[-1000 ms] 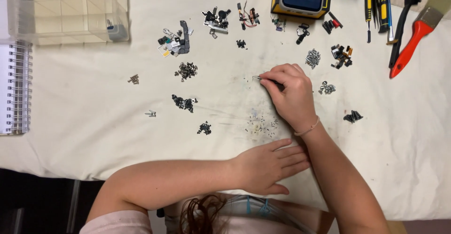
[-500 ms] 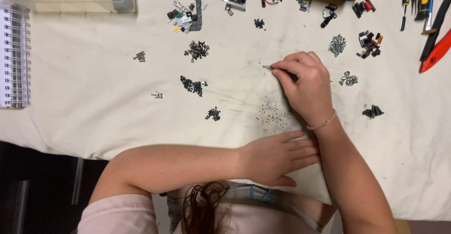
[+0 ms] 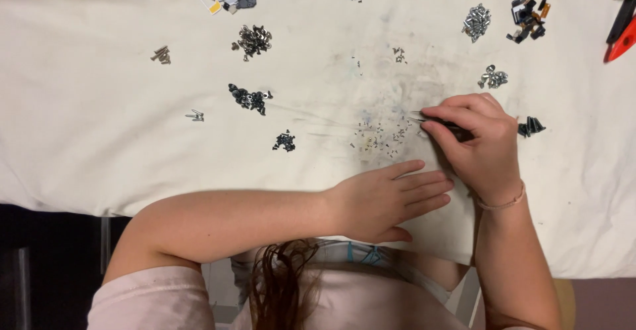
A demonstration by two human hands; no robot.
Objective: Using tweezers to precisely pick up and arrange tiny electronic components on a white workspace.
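Observation:
My right hand (image 3: 478, 146) grips thin metal tweezers (image 3: 429, 121), their tips pointing left at a scatter of tiny screws (image 3: 379, 138) on the stained white cloth (image 3: 132, 138). My left hand (image 3: 384, 201) lies flat on the cloth near the front edge, fingers together and pointing right, holding nothing. It rests just below the tiny screws. A few more tiny screws (image 3: 398, 54) lie farther back.
Small sorted piles dot the cloth: dark screws (image 3: 249, 98), black screws (image 3: 285, 142), silver screws (image 3: 476, 21), washers (image 3: 495, 77), black screws (image 3: 530, 127) by my right hand, mixed parts (image 3: 528, 10). A red-handled tool (image 3: 623, 42) lies at the far right.
My right hand with the tweezers has moved back toward me and to the right, down beside the scatter of tiny screws. The view has tilted down; my left hand stays put.

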